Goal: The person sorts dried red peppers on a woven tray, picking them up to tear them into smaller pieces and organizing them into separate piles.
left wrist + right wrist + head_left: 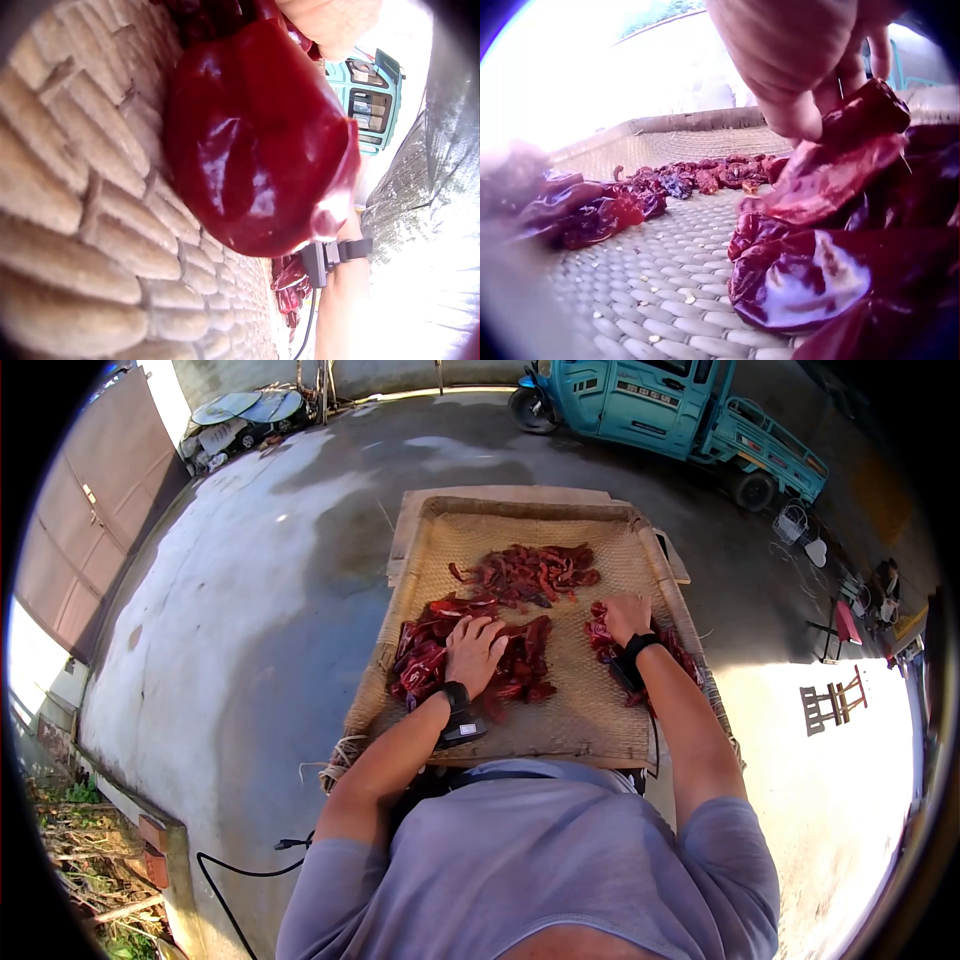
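Observation:
A shallow woven tray [590, 725] holds dried red chili peppers in separate heaps. My left hand [475, 657] rests with spread fingers on the left heap of peppers [530, 665]. One large glossy pepper [255, 142] fills much of the left wrist view and partly hides that hand. On the tray's right side, my right hand [627, 618] pinches a dark red pepper [866, 112] between thumb and fingers, above the right heap [680, 653]. Smaller, shrivelled peppers [525, 573] lie in a heap toward the far side.
Pale seeds [690, 299] are scattered over the weave. Beneath the tray, a board [405, 540] sticks out. A blue three-wheeled truck [640, 405] stands beyond on the concrete floor, and a small wooden stool [835, 700] is at the right. A black cable [225, 905] hangs at the left.

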A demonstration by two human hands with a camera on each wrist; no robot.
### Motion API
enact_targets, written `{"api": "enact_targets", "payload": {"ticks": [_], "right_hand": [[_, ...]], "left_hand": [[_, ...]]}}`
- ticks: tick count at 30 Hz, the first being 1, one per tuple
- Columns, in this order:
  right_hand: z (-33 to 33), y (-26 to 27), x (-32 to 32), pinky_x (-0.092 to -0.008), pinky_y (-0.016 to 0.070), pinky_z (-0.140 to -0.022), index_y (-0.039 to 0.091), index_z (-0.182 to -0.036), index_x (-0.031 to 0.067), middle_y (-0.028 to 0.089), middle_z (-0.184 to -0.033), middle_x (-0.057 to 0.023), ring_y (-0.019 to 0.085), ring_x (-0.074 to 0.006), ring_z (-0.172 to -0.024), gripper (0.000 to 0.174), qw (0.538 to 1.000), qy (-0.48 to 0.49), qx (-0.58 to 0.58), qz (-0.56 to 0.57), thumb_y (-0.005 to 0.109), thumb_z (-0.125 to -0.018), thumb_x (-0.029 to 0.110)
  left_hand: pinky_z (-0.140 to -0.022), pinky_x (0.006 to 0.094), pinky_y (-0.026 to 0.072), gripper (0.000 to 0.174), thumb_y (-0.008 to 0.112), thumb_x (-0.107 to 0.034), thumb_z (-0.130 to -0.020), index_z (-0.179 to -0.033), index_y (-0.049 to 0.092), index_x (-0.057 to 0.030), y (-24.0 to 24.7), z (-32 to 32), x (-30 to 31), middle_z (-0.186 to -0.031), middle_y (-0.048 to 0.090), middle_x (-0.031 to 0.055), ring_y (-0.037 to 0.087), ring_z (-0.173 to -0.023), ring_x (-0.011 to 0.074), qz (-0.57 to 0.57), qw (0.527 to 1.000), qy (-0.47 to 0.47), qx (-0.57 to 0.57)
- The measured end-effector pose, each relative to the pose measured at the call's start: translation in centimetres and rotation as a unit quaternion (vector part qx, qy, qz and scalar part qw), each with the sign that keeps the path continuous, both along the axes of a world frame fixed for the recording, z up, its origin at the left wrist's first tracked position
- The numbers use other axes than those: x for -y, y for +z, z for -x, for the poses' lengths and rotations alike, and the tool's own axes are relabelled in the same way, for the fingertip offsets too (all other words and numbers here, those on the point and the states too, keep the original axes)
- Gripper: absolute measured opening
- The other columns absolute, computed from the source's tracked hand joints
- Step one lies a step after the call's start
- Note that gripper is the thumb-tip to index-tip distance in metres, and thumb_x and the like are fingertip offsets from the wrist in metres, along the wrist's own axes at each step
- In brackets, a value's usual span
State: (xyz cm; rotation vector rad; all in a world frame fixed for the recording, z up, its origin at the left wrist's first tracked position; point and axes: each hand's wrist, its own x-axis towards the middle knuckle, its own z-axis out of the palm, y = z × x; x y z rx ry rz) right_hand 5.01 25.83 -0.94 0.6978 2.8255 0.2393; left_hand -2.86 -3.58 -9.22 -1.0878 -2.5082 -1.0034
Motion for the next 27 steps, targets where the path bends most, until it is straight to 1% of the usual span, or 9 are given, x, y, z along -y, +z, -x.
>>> {"api": "enact_targets", "payload": {"ticks": [2,5,10,13,14,16,21,24,27], "right_hand": [[-0.1,0.7,1.5,-0.0558,0.0451,-0.099,0.063,-0.120,0.0112,0.063,-0.102,-0.0118,0.059,-0.0319,-0.094,0.019,0.995,0.042,-0.086,-0.034,0.052,-0.104,0.011],[0.9,-0.2,3.4,-0.0474,0.0515,-0.088,0.063,-0.121,0.0081,0.064,-0.104,-0.0132,0.060,-0.0318,-0.097,0.021,0.965,0.038,-0.226,0.130,0.054,-0.102,0.012],[1.9,-0.4,8.3,-0.0416,0.0525,-0.085,0.060,-0.129,0.0061,0.065,-0.118,-0.0139,0.063,-0.0279,-0.102,0.030,0.880,0.088,-0.230,0.407,0.053,-0.102,0.017],[3.0,-2.8,9.6,-0.0405,0.0513,-0.087,0.059,-0.131,0.0038,0.065,-0.122,-0.0152,0.064,-0.0272,-0.104,0.032,0.852,0.115,-0.211,0.464,0.051,-0.103,0.017],[3.5,-4.0,9.7,-0.0403,0.0510,-0.088,0.058,-0.131,0.0027,0.065,-0.123,-0.0160,0.064,-0.0275,-0.105,0.033,0.846,0.123,-0.200,0.479,0.051,-0.103,0.017],[3.4,-4.6,10.2,-0.0408,0.0499,-0.091,0.057,-0.132,0.0010,0.066,-0.121,-0.0163,0.064,-0.0292,-0.106,0.034,0.854,0.125,-0.185,0.471,0.052,-0.101,0.016],[2.2,-3.7,10.1,-0.0416,0.0498,-0.089,0.057,-0.130,0.0030,0.066,-0.118,-0.0165,0.064,-0.0306,-0.104,0.035,0.837,0.127,-0.191,0.497,0.054,-0.098,0.014],[0.6,-1.1,10.5,-0.0447,0.0505,-0.083,0.057,-0.128,0.0024,0.066,-0.116,-0.0175,0.064,-0.0356,-0.099,0.034,0.895,0.130,-0.209,0.373,0.056,-0.096,0.015],[0.3,-1.1,9.6,-0.0449,0.0502,-0.084,0.056,-0.127,0.0034,0.064,-0.119,-0.0164,0.064,-0.0348,-0.101,0.033,0.896,0.110,-0.201,0.381,0.058,-0.095,0.015]], "left_hand": [[-0.112,0.0534,0.0302,0.039,0.053,-0.036,-0.102,-0.134,0.059,-0.0141,0.0,0.2,0.1,-0.136,0.055,0.0105,0.038,-0.137,0.0370,0.018,1.000,-0.005,0.013],[-0.112,0.0539,0.0296,0.047,0.053,-0.037,-0.103,-0.144,0.049,-0.0157,0.1,0.1,0.2,-0.139,0.053,0.0126,0.037,-0.138,0.0376,0.031,0.999,-0.004,0.020],[-0.113,0.0558,0.0285,0.064,0.052,-0.037,-0.104,-0.158,0.027,-0.0156,0.6,-0.1,0.1,-0.144,0.050,0.0161,0.035,-0.140,0.0400,0.027,0.998,0.008,0.054],[-0.113,0.0553,0.0277,0.058,0.054,-0.035,-0.103,-0.154,0.036,-0.0144,0.5,-0.3,0.0,-0.146,0.048,0.0138,0.035,-0.140,0.0398,-0.074,0.997,-0.014,0.014],[-0.113,0.0541,0.0276,0.057,0.053,-0.035,-0.102,-0.153,0.038,-0.0145,0.4,-0.1,0.1,-0.147,0.048,0.0121,0.035,-0.141,0.0386,-0.016,1.000,-0.017,0.006],[-0.113,0.0517,0.0274,0.054,0.053,-0.035,-0.102,-0.151,0.041,-0.0146,0.6,0.1,0.2,-0.149,0.047,0.0088,0.034,-0.141,0.0362,0.100,0.995,-0.024,-0.011],[-0.113,0.0491,0.0284,0.051,0.052,-0.036,-0.102,-0.147,0.045,-0.0132,0.4,-0.1,0.1,-0.143,0.052,0.0084,0.035,-0.140,0.0353,0.063,0.998,-0.001,0.021],[-0.112,0.0496,0.0287,0.052,0.052,-0.036,-0.102,-0.149,0.043,-0.0136,0.8,-0.1,0.1,-0.141,0.053,0.0094,0.036,-0.139,0.0359,0.079,0.996,-0.001,0.030],[-0.112,0.0503,0.0287,0.057,0.052,-0.035,-0.102,-0.154,0.036,-0.0157,0.8,0.0,0.1,-0.140,0.054,0.0101,0.037,-0.138,0.0367,0.088,0.996,0.001,0.023]]}}
